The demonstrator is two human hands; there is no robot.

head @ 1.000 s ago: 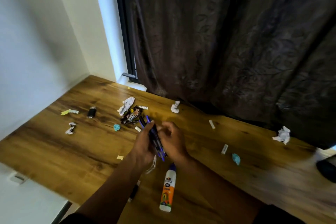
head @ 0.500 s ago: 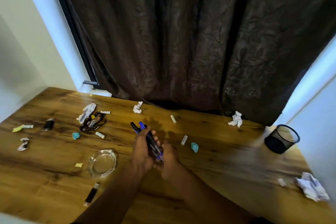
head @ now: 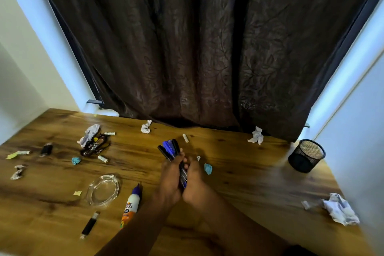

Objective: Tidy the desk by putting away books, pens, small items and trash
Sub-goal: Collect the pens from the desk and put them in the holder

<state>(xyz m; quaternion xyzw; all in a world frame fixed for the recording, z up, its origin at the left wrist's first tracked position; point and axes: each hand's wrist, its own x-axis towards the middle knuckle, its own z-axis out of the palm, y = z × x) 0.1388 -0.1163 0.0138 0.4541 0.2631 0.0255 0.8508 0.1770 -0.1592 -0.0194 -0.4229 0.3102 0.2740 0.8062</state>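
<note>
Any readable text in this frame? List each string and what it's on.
"Happen": partly legible on the dark snack wrapper.
"...COL": end of a brand name on the glue bottle; the first letters and the small print below are too blurred to read.
Small paper rolls and other scraps: markings too small to read.

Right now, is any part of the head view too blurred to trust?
Head view: the wooden desk smears toward the right, by the black mesh cup; the bundle of blue and black pens reads sharp; wide-angle bending splays the walls.
</note>
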